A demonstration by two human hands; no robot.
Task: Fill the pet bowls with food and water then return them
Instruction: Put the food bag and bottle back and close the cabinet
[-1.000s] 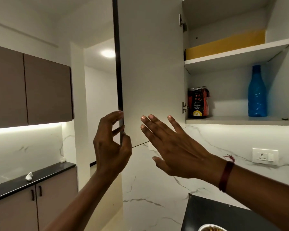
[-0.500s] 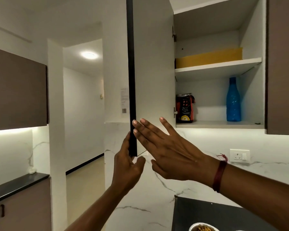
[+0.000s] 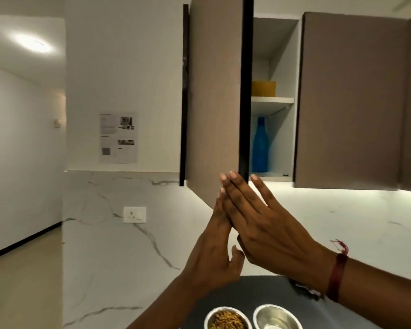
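Note:
Two steel pet bowls stand on the dark counter (image 3: 342, 314) at the bottom: the left bowl (image 3: 227, 320) holds brown kibble, the right bowl (image 3: 277, 317) looks filled with clear water or bare. Above them the brown cabinet door (image 3: 214, 103) hangs partly closed. My left hand (image 3: 214, 252) and my right hand (image 3: 263, 224) are raised with straight fingers against the door's lower corner. Inside the cabinet a blue bottle (image 3: 260, 146) stands on the lower shelf.
A yellow box (image 3: 263, 88) sits on the upper shelf. Closed brown cabinets (image 3: 349, 98) run to the right. A wall socket (image 3: 134, 214) and a printed sheet (image 3: 118, 137) are on the marble wall at left, beside an open passage.
The cabinet door has swung most of the way closed under both hands, hiding the red food packet. The view has dropped, bringing both bowls into sight.

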